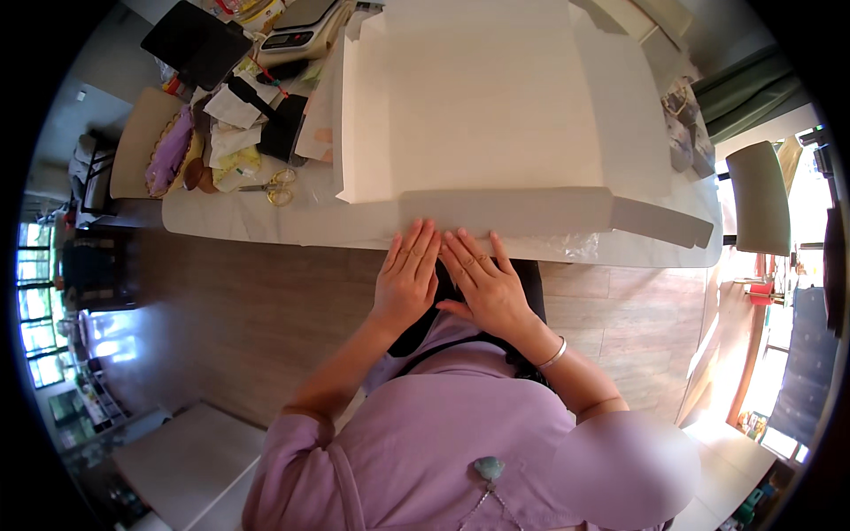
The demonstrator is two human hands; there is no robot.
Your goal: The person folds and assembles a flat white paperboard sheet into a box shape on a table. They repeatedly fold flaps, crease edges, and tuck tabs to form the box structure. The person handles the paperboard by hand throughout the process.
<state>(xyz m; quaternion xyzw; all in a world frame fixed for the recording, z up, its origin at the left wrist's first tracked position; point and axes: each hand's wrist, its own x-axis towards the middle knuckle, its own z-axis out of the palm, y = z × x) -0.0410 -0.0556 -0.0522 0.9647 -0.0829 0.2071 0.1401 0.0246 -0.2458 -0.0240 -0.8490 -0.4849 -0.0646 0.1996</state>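
Observation:
A large unfolded cardboard box point(496, 106), white inside with greyish flaps, lies on the marble-patterned table in front of me. Its left side wall stands partly raised. Along the near edge runs a long grey flap point(513, 211). My left hand point(407, 276) lies flat with fingers stretched, the tips on this flap by the table edge. Close beside it, my right hand point(482, 281) rests the same way, fingers spread a little. Neither hand holds anything. A narrower end flap point(660, 223) sticks out to the right.
Yellow-handled scissors point(281, 188) lie left of the box. Behind them are a black phone stand point(282, 128), papers, a kitchen scale point(299, 37) and a basket with purple cloth point(170, 152). Clear plastic film point(575, 244) lies near the front edge. A chair point(760, 199) stands at right.

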